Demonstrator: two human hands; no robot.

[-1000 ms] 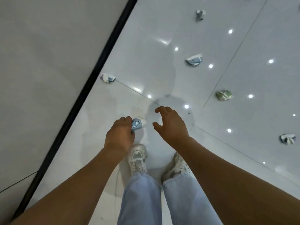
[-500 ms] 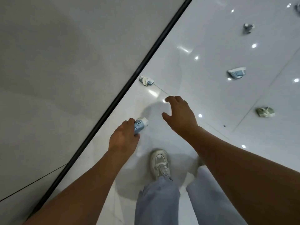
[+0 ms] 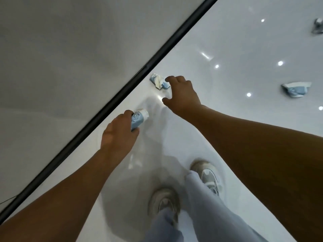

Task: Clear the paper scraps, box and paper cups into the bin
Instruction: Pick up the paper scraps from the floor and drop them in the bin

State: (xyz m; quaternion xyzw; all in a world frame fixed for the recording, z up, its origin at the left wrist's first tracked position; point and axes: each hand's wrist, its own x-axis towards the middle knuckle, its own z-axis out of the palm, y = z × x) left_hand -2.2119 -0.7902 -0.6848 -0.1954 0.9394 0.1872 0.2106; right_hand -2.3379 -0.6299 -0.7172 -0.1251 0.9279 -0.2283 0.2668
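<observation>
My left hand [image 3: 118, 135] grips a small blue paper cup [image 3: 138, 119] with a cartoon print, its white rim pointing away from me. My right hand [image 3: 181, 95] reaches out with fingers spread and holds nothing; its fingertips are right beside a crumpled blue-and-white paper cup [image 3: 159, 81] lying on the glossy white floor near the wall. Another crushed blue cup [image 3: 295, 89] lies further right. A grey crumpled scrap [image 3: 317, 26] sits at the far right edge. No bin is in view.
A grey wall [image 3: 70, 58] with a black baseboard [image 3: 122, 95] runs diagonally on the left. My two feet in pale sneakers [image 3: 164, 203] and light trousers stand at the bottom. Ceiling lights reflect off the floor tiles.
I have stepped toward the wall; the crumpled cup by the baseboard is now at my right fingertips. My left hand keeps hold of the blue cup.
</observation>
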